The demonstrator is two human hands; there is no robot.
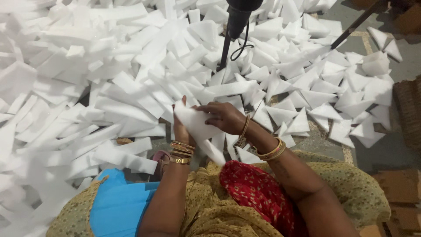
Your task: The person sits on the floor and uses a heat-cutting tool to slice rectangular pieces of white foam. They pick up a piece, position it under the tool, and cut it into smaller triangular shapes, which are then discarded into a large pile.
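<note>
Two bare hands met in the middle of the view and held one long white foam strip (198,127) between them, above the person's lap. The left hand (180,129) was behind the strip, with its palm mostly hidden and only a fingertip showing over the upper edge; its grip was closed on the left part of the strip. The right hand (223,116) lay on top of the strip with the fingers bent over it, so this grip was also closed on the same piece. The lower end of the strip pointed down toward the red patterned cloth (254,193) on the lap. Gold bangles (182,151) were on the left wrist, and more gold bangles (272,151) were on the right wrist. A large heap of white foam offcuts (131,79), strips and triangles, covered the floor in front of the person. A black stand with a cable (232,35) rose from the heap at the top. A bright blue cloth (118,202) lay at the lower left, near the left arm.
</note>
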